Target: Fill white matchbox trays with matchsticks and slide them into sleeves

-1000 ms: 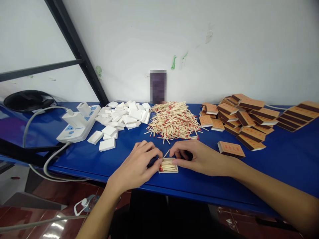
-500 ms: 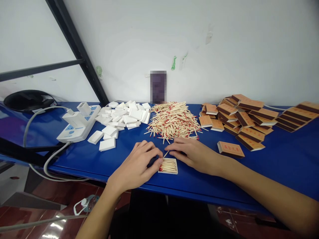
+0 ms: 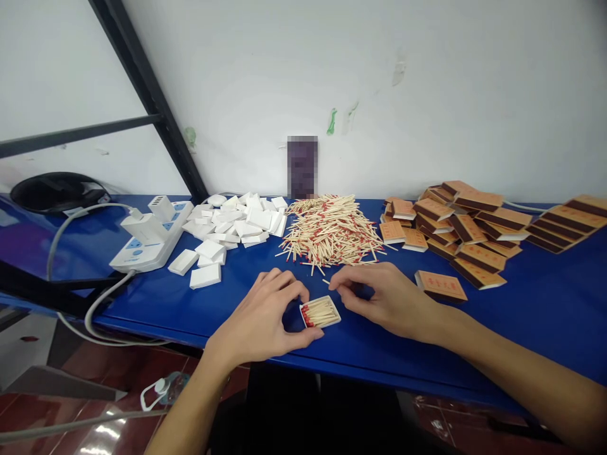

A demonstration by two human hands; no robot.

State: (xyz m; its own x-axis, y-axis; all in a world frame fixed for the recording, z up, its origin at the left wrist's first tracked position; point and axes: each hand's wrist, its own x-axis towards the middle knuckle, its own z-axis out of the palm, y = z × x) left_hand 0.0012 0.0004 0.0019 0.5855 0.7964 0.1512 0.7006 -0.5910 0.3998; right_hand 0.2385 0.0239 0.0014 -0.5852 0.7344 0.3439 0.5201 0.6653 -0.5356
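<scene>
A small white matchbox tray (image 3: 338, 317) lies on the blue table, slightly turned, filled with matches whose red heads point left. My left hand (image 3: 266, 314) grips its left end, index finger at the far side and thumb along the near side. Just right of the tray, my right hand (image 3: 384, 296) pinches one match (image 3: 326, 281) between thumb and forefinger; only part of the stick shows. Beyond both hands spreads a large heap of loose matches (image 3: 334, 230).
White trays (image 3: 222, 221) are piled at the back left, beside a power strip (image 3: 142, 249) with plugs and cables. Orange-brown matchbox sleeves (image 3: 469, 227) are heaped at right, with a single matchbox sleeve (image 3: 441, 286) nearer me. A blurred dark rectangle (image 3: 302, 167) stands against the wall.
My right hand has drawn the match a little right, away from my left fingers. My left thumb has moved to the tray's near side, and the tray has turned slightly.
</scene>
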